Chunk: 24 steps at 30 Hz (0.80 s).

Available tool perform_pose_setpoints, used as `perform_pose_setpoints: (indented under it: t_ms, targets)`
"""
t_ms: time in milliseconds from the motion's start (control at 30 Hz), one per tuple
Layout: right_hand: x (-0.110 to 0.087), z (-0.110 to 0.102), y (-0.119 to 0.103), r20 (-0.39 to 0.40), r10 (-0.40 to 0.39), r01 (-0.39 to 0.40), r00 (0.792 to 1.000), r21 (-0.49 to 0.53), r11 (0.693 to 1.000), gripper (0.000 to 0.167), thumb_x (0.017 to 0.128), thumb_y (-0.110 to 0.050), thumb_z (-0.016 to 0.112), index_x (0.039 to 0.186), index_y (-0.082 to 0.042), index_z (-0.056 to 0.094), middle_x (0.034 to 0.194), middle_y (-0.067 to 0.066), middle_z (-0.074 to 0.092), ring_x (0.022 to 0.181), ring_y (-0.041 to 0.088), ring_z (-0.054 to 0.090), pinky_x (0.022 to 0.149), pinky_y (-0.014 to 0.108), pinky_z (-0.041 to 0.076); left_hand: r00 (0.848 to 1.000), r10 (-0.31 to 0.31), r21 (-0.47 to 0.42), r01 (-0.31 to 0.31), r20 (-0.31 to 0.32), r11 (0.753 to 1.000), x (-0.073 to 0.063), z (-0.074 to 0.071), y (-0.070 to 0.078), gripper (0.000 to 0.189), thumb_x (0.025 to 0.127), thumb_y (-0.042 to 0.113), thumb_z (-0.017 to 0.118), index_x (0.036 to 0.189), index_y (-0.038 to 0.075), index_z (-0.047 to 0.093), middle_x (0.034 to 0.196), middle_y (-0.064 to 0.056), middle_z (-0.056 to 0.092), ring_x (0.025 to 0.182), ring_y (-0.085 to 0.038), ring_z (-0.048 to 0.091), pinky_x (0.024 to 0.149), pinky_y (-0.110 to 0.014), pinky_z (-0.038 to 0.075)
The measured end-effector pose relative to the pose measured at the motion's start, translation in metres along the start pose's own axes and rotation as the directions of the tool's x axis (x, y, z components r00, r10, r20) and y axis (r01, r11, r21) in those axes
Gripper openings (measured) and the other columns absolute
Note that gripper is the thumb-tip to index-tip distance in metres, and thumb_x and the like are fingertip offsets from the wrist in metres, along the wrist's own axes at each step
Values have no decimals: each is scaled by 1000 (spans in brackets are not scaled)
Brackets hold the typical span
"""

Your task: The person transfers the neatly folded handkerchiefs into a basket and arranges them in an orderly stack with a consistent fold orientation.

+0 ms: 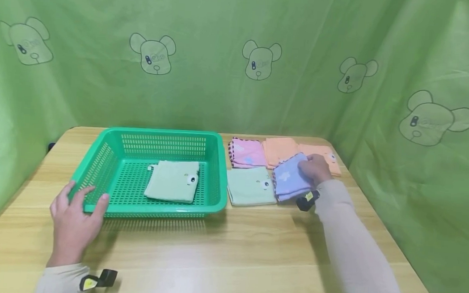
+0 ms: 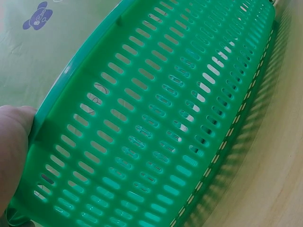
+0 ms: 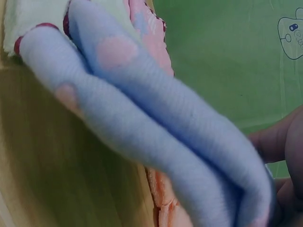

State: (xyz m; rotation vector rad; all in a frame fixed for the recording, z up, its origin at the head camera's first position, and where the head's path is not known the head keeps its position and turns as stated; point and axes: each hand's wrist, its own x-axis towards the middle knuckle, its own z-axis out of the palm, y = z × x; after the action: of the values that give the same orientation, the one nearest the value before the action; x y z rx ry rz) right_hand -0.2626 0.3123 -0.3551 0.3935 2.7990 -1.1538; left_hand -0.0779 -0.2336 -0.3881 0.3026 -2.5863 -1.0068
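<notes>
The left hand (image 1: 74, 224) grips the near-left corner of the green basket (image 1: 158, 211), inside which a folded mint cloth (image 1: 172, 183) lies. Right of the basket rest a second mint cloth (image 1: 250, 188) and, toward the bench's (image 1: 219, 262) far edge, a pink cloth (image 1: 249, 153) and a peach cloth (image 1: 279, 150). The right hand (image 1: 317, 168), well apart, pinches a folded blue cloth (image 1: 290, 179) near the far-right corner, partly covering another peach cloth (image 1: 327, 152).

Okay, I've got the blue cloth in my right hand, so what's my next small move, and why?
I'd probably carry the blue cloth left over the green basket: your right hand already grips it, one folded light green cloth lies inside with bare basket floor to its left, and your left hand holds the basket's near-left corner.
</notes>
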Motion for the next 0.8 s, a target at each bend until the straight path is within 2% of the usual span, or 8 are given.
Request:
perform_pose_setpoints:
  t_ms: [200,333,633,800]
  targets:
    - [-3,-3,-5,4,0,-1,1000,19,1000,53,85,-16,51,131,11,45,124,28,50,98,34,51,78,35,48,1000,1,-1,-1,1,1000,0,0,2,57,98,42,52,135,-1,48,157,-24,11,139,-49,7,96,-78,19]
    - [-3,-5,-7,22,14,-15,1000,51,999,52,88,-18,50,133,9,44,124,26,49,90,30,53,70,31,52,1000,9,-3,-9,-1,1000,0,0,4,57,98,42,52,134,-2,49,157,-24,12,139,-50,8,95,-79,20]
    - [-4,-6,-14,28,-12,10,1000,62,998,57,90,-19,52,137,10,39,131,30,45,104,34,49,80,33,48,1000,4,-2,-4,2,1000,-1,0,2,57,98,42,52,134,-2,50,157,-24,12,139,-50,8,95,-79,20]
    - [-5,-4,-16,27,1,-3,1000,77,997,58,91,-21,53,138,9,38,132,29,45,104,33,49,82,33,48,1000,5,1,-5,0,1000,-1,0,2,57,97,42,52,133,-2,50,157,-24,12,139,-50,8,96,-78,20]
